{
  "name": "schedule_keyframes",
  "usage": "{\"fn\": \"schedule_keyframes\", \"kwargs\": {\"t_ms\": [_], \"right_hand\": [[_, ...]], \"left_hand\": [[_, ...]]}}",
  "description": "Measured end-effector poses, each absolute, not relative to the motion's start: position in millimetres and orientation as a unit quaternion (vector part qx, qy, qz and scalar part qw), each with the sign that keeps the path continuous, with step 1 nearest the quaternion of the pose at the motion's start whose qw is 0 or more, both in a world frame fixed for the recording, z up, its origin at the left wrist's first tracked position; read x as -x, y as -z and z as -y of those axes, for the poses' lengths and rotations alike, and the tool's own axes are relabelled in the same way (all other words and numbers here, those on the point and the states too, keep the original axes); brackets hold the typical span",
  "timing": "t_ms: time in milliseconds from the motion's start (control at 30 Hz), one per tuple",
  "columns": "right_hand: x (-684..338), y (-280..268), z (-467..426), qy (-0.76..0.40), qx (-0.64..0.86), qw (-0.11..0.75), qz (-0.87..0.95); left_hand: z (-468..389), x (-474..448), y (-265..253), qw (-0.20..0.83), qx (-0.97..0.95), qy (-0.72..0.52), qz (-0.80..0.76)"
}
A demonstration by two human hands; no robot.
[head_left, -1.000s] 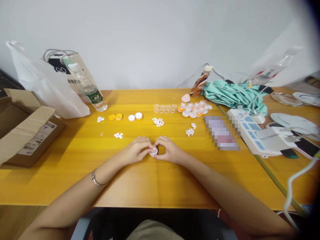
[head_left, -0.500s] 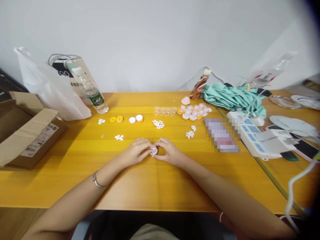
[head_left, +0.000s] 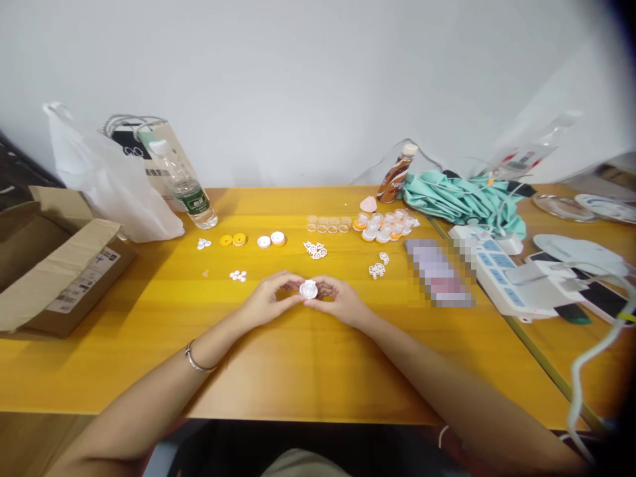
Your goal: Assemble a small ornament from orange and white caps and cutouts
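Between my two hands, above the front middle of the table, is a small round white plastic part with a raised toothed piece on top. My left hand grips its left side with thumb and fingers. My right hand grips its right side the same way. Just beyond lies a heap of white openwork pieces. Small white round pieces lie beyond my left hand, with white round caps and yellow round caps further back. More white openwork pieces lie to the right.
Clear rings stand in rows beside a cluster of clear-and-orange round units. A water bottle, plastic bag and cardboard box are at left. A brown bottle, teal fabric and power strip are at right.
The white part has been tipped so its toothed top shows, and my fingers have shifted from covering it to holding its sides. The view has moved slightly.
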State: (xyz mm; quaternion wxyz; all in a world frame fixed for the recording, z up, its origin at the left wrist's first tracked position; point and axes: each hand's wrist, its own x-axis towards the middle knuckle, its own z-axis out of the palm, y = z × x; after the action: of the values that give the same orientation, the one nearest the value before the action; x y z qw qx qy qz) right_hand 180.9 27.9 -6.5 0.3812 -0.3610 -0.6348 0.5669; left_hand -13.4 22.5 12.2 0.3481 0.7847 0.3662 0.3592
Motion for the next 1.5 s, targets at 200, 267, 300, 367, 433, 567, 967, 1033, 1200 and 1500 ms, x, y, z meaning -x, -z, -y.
{"fn": "schedule_keyframes", "kwargs": {"t_ms": [200, 267, 300, 367, 433, 567, 967, 1033, 1200, 1500], "right_hand": [[-176, 7, -28, -0.707, 0.347, 0.413, 0.458], [-175, 8, -27, -0.719, 0.350, 0.415, 0.433], [-175, 8, -27, -0.719, 0.354, 0.418, 0.427], [-175, 8, -28, -0.712, 0.363, 0.427, 0.423], [-175, 8, -28, -0.707, 0.367, 0.436, 0.419], [-175, 8, -30, -0.705, 0.370, 0.447, 0.408], [-179, 8, -29, -0.692, 0.350, 0.441, 0.452], [-179, 8, -29, -0.690, 0.350, 0.436, 0.459], [-179, 9, -29, -0.684, 0.353, 0.437, 0.466], [-176, 12, -30, -0.669, 0.353, 0.441, 0.483]], "left_hand": [[-22, 10, -10, 0.337, -0.768, -0.393, -0.377], [-22, 10, -10, 0.332, -0.771, -0.394, -0.375], [-21, 10, -10, 0.330, -0.774, -0.391, -0.374], [-22, 11, -13, 0.324, -0.779, -0.385, -0.375], [-26, 13, -16, 0.306, -0.776, -0.392, -0.388], [-51, 12, -24, 0.222, -0.757, -0.447, -0.421], [-180, -46, -21, 0.150, -0.800, -0.304, -0.496], [-186, -50, -16, 0.154, -0.787, -0.306, -0.513], [-177, -44, -19, 0.158, -0.760, -0.346, -0.527], [-52, 1, -40, 0.336, -0.650, -0.546, -0.409]]}}
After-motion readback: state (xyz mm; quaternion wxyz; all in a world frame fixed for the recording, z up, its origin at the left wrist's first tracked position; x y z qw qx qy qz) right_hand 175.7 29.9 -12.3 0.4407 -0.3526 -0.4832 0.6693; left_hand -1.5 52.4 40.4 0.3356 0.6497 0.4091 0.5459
